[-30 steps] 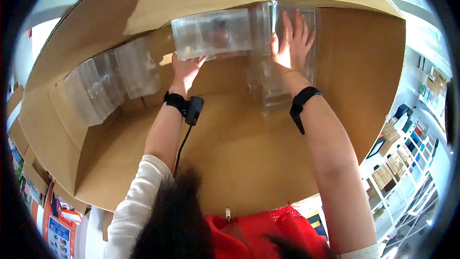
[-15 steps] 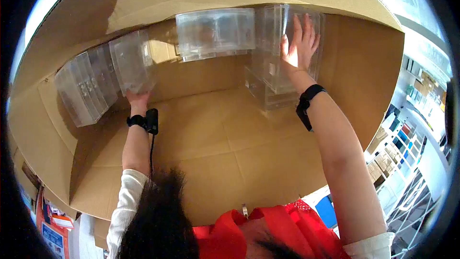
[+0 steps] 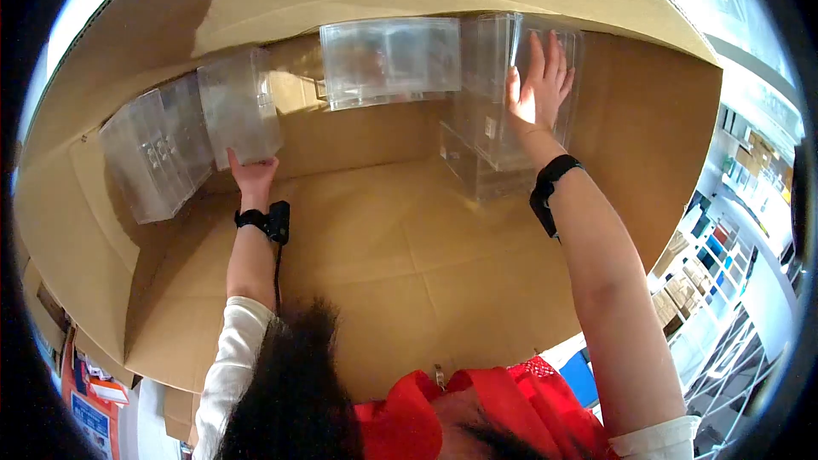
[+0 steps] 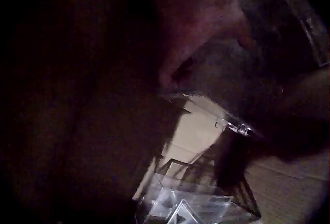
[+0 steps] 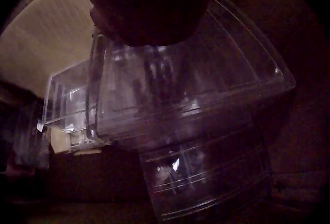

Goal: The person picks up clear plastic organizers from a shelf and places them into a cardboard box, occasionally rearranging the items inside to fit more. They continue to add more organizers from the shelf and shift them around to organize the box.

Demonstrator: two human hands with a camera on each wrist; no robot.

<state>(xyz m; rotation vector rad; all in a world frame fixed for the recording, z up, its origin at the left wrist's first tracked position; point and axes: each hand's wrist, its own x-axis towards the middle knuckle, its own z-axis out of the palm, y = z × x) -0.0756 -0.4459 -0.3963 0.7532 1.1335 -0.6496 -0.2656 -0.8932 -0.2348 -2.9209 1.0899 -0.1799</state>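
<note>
A clear plastic box (image 3: 241, 108) stands against the left part of the cardboard wall. My left hand (image 3: 253, 177) touches its lower edge, thumb and one finger spread, the other fingers hidden by the box. I cannot tell whether they curl round it. The dark left wrist view shows that hand (image 4: 196, 38) over a clear surface. My right hand (image 3: 540, 92) rests spread, fingers straight, against another clear box (image 3: 490, 77) at the right, above a lower clear box (image 3: 503, 183). In the right wrist view, stacked clear plastic (image 5: 196, 95) shows beneath a dark shape.
A large cardboard box (image 3: 358, 290) surrounds both hands. A clear container (image 3: 392, 60) sits high at the far wall, between the hands. More clear containers (image 3: 153, 158) stand far left. Shelving (image 3: 707, 290) is outside, at right.
My left hand has moved left from the lower edge of the middle container to the box at left, which has shifted slightly. My right hand stays spread on the right-hand box.
</note>
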